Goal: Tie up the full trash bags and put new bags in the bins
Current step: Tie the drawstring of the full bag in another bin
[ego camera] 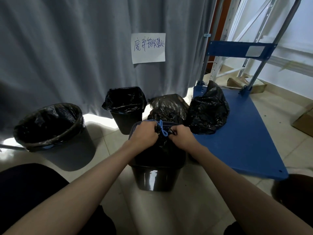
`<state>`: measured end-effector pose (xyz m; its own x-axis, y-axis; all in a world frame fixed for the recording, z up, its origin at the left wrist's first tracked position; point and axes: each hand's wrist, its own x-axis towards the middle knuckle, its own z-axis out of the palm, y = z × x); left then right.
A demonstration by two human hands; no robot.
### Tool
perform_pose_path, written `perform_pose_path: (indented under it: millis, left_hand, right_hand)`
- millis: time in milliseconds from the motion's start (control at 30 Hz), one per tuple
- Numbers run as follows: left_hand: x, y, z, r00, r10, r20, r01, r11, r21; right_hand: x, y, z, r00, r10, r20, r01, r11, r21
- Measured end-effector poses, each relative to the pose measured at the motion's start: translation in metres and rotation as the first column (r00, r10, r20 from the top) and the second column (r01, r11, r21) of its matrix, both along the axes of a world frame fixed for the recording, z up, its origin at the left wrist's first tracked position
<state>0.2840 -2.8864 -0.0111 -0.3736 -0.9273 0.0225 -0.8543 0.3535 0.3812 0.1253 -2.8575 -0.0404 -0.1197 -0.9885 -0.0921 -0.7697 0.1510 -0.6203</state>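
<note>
At far left a round bin (55, 146) stands on the tiled floor (169, 209), lined with a black bag whose edge is folded over the rim. To its right and further back, against the grey curtain (67, 48), a smaller square bin (126, 122) is lined the same way. A paper sign (148, 48) with handwritten characters hangs on the curtain above it. In the middle, nearest the person, sits a glossy black bin (156, 177) with a full black bag (159, 150) in it, the neck gathered upward. The left hand (144, 134) grips the bunched plastic on the left of the neck, fingers curled round it. The right hand (182, 135) pinches the plastic on the other side, fingers curled as well. Between the two hands a blue drawstring (163, 128) crosses over the gathered neck; whether it is knotted cannot be told. Just behind this bin lie two filled bags (169, 104) on the floor, touching each other. Right of them a third filled bag (209, 111) rests on the near corner of a blue cart (245, 141), whose metal handle rises toward the upper right. Cardboard boxes (304, 122) lie at the right edge.
</note>
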Motion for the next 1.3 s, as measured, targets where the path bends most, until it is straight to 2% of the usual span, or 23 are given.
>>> perform_pose_path:
  millis: [100, 300, 433, 633, 867, 1033, 1167, 1300]
  left_hand:
    - [0.002, 0.005, 0.004, 0.998, 0.028, -0.06, -0.031, 0.998, -0.053]
    - [0.011, 0.012, 0.006, 0.992, 0.041, -0.12, -0.051, 0.996, -0.076]
    - [0.011, 0.011, 0.008, 0.988, 0.031, -0.152, -0.047, 0.994, -0.103]
    - [0.003, 0.005, 0.03, 0.94, 0.052, -0.337, -0.116, 0.978, -0.172]
    - [-0.007, 0.0, 0.068, 0.869, 0.024, -0.494, -0.174, 0.949, -0.261]
    - [-0.012, -0.008, 0.106, 0.851, -0.027, -0.524, -0.185, 0.919, -0.348]
    - [-0.022, -0.017, 0.147, 0.818, -0.088, -0.568, -0.172, 0.905, -0.388]
    - [-0.039, -0.035, 0.195, 0.823, -0.139, -0.55, -0.162, 0.871, -0.463]
  right_hand:
    - [0.003, 0.001, -0.001, 0.999, -0.016, 0.033, 0.018, 0.999, -0.05]
    - [-0.007, 0.013, -0.02, 0.999, -0.025, 0.021, 0.022, 0.988, 0.155]
    - [-0.012, 0.014, -0.018, 0.999, -0.035, 0.029, 0.03, 0.986, 0.164]
    - [-0.004, 0.015, 0.005, 0.994, -0.102, 0.038, 0.101, 0.994, 0.027]
    - [0.009, 0.018, 0.048, 0.967, -0.243, 0.07, 0.253, 0.923, -0.289]
    - [0.022, 0.019, 0.089, 0.96, -0.236, 0.152, 0.279, 0.857, -0.434]
    - [0.023, 0.009, 0.133, 0.958, -0.217, 0.189, 0.283, 0.825, -0.489]
    - [0.01, -0.008, 0.185, 0.946, -0.226, 0.232, 0.316, 0.801, -0.509]
